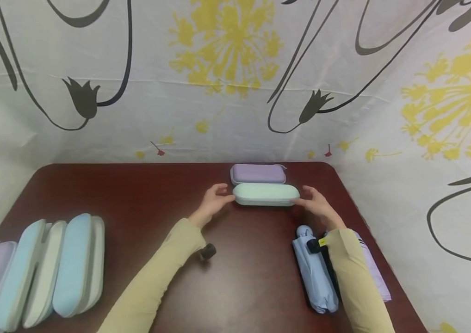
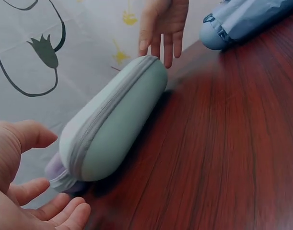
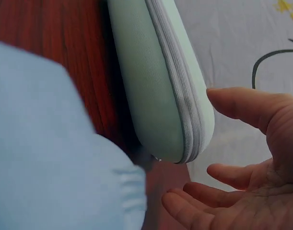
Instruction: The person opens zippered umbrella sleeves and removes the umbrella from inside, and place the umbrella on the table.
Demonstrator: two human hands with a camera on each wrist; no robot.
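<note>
A mint-green zippered case [image 1: 266, 194] lies on the dark red wooden table, its long side facing me. Directly behind it sits a lavender zippered case [image 1: 258, 174]. My left hand [image 1: 213, 201] is at the mint case's left end, fingers spread and loosely bent; the left wrist view shows a small gap between that hand [image 2: 31, 177] and the case. At the opposite end is my right hand [image 1: 316, 203], whose thumb tip meets the case's edge in the right wrist view while the other fingers [image 3: 204, 194] extend past its end. Neither hand grips it.
Nearer me on the right lie a folded blue umbrella [image 1: 315, 273] and a lilac folded item [image 1: 374, 268], partly under my right sleeve. Several pale blue, cream and lavender cases [image 1: 73, 266] stand side by side at the left. A patterned curtain [image 1: 235, 115] borders the table [image 1: 148, 194].
</note>
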